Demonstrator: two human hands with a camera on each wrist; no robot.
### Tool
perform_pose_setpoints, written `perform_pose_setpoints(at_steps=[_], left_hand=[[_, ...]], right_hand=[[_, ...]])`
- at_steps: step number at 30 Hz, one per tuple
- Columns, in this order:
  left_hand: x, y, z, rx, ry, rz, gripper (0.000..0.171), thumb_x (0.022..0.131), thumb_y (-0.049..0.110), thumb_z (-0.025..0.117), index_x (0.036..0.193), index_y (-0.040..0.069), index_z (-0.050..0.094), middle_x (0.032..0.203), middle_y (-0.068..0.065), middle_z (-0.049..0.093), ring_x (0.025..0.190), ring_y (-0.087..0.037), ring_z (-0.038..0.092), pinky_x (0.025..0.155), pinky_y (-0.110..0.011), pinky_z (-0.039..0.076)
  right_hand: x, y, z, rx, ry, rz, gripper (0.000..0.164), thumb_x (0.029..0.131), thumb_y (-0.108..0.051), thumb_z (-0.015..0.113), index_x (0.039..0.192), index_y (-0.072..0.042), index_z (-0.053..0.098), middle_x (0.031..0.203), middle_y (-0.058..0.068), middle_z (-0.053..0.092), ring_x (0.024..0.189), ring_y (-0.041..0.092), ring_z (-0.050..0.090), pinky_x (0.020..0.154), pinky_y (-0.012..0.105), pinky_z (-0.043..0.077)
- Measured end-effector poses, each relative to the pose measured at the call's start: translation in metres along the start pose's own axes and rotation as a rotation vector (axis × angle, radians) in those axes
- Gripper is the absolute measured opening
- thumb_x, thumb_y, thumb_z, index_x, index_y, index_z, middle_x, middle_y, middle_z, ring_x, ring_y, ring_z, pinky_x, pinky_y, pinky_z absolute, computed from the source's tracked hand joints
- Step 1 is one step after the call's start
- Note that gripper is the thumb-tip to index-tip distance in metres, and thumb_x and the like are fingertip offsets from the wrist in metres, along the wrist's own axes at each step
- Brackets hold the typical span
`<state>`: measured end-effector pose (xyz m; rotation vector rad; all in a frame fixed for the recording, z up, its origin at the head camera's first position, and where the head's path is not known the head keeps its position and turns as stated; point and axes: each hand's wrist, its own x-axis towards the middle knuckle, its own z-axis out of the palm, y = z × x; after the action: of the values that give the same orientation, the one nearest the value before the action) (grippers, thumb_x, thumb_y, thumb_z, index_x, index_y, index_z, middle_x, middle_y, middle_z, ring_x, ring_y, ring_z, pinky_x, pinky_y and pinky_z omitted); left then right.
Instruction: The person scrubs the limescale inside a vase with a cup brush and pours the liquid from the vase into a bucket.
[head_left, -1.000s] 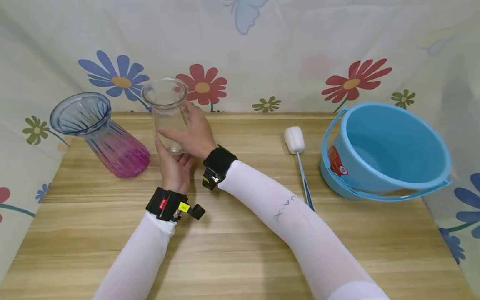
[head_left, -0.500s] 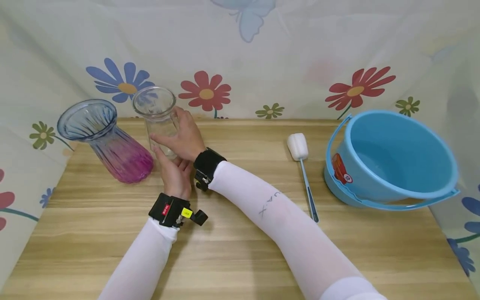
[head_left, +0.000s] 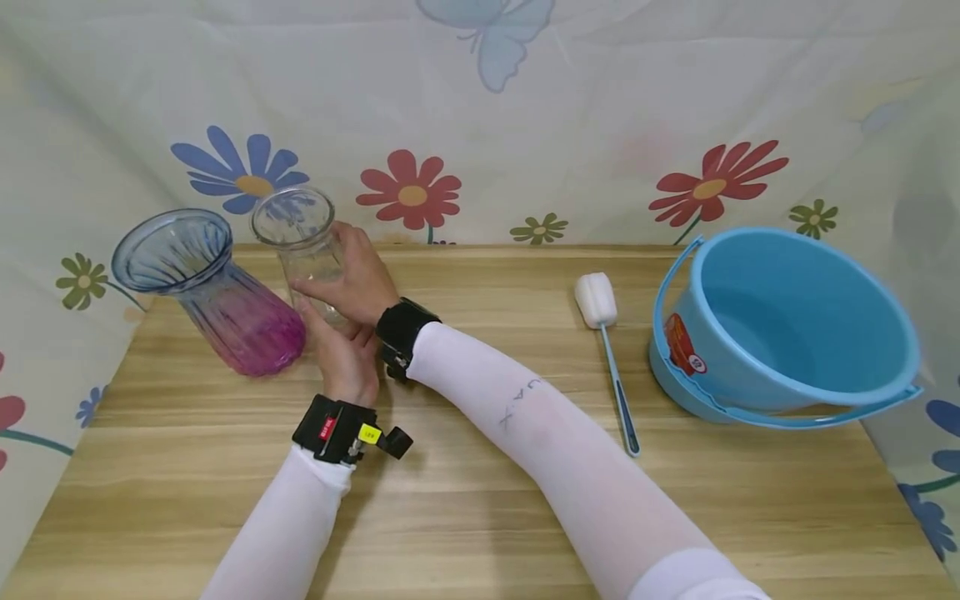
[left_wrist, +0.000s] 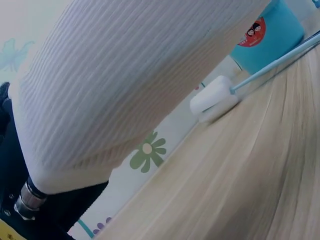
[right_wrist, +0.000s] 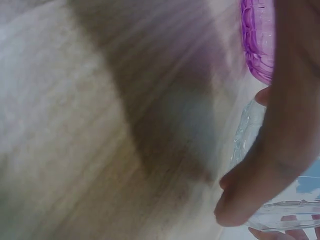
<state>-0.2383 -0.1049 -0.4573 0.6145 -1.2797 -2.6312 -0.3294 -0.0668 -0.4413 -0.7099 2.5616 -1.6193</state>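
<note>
A clear glass vase (head_left: 306, 258) with a wide round rim leans slightly left near the table's back edge, in the head view. My right hand (head_left: 356, 279) grips its side, thumb across the front. Low at the base, my left hand (head_left: 345, 362) holds it from the near side, its fingers partly hidden behind the right wrist. Just left stands a ribbed vase (head_left: 243, 325), blue at the flared top and pink-purple at the bottom. The right wrist view shows fingers against the clear glass and the purple base beyond. A white sleeve blocks much of the left wrist view.
A white sponge brush (head_left: 597, 300) with a blue handle lies right of the hands on the wooden table (head_left: 465, 508). Farther right stands a light blue bucket (head_left: 716, 354), its handle hanging down in front. A flowered cloth (head_left: 480, 167) hangs behind the table.
Both hands have shifted the clear vase leftward and slightly lower, closer to the ribbed vase. Their hold looks the same. The head view has tipped a little, so the whole scene sits lower.
</note>
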Motion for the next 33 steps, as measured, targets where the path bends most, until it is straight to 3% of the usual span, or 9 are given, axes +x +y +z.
perform_pose_setpoints(at_steps=[10,14,20,27,33], left_hand=[[-0.002,0.004,-0.004,0.011,-0.021,-0.013,0.087,0.101,0.073,0.009,0.161,0.013,0.028,0.155,-0.017,0.051,0.143,-0.020,0.050,0.118,-0.029,0.039],[-0.002,0.004,-0.004,0.011,-0.027,-0.010,0.083,0.102,0.072,0.010,0.163,0.017,0.021,0.156,-0.017,0.050,0.144,-0.020,0.049,0.118,-0.029,0.039],[-0.002,0.005,-0.002,0.008,-0.031,0.040,0.072,0.103,0.070,0.011,0.164,0.034,-0.003,0.155,-0.018,0.051,0.143,-0.023,0.050,0.117,-0.030,0.040],[-0.006,0.006,-0.001,0.017,-0.033,0.073,0.075,0.104,0.068,0.010,0.165,0.028,-0.006,0.155,-0.021,0.051,0.142,-0.026,0.051,0.117,-0.032,0.041],[-0.011,0.009,0.006,0.021,-0.040,0.071,0.077,0.104,0.068,0.013,0.164,0.030,-0.017,0.164,-0.024,0.035,0.152,-0.033,0.038,0.125,-0.036,0.034]], right_hand=[[0.004,-0.002,0.009,-0.010,-0.024,0.032,0.095,0.085,-0.045,0.083,0.159,-0.014,0.031,0.154,0.003,0.043,0.142,0.012,0.045,0.120,0.026,0.038],[0.006,-0.002,0.009,-0.028,-0.021,0.043,0.096,0.085,-0.046,0.083,0.159,-0.015,0.030,0.154,0.003,0.042,0.142,0.013,0.045,0.120,0.028,0.039],[0.009,-0.004,0.009,-0.066,-0.027,0.072,0.098,0.085,-0.048,0.083,0.160,-0.016,0.028,0.155,0.003,0.042,0.139,0.013,0.049,0.117,0.029,0.043],[0.008,-0.006,0.006,-0.090,-0.074,0.114,0.104,0.085,-0.053,0.082,0.163,-0.020,0.021,0.157,0.004,0.039,0.142,0.015,0.048,0.118,0.032,0.043],[0.003,-0.002,-0.008,-0.090,-0.135,0.149,0.109,0.084,-0.060,0.079,0.165,-0.031,0.012,0.164,0.001,0.032,0.148,0.016,0.041,0.121,0.037,0.041]])
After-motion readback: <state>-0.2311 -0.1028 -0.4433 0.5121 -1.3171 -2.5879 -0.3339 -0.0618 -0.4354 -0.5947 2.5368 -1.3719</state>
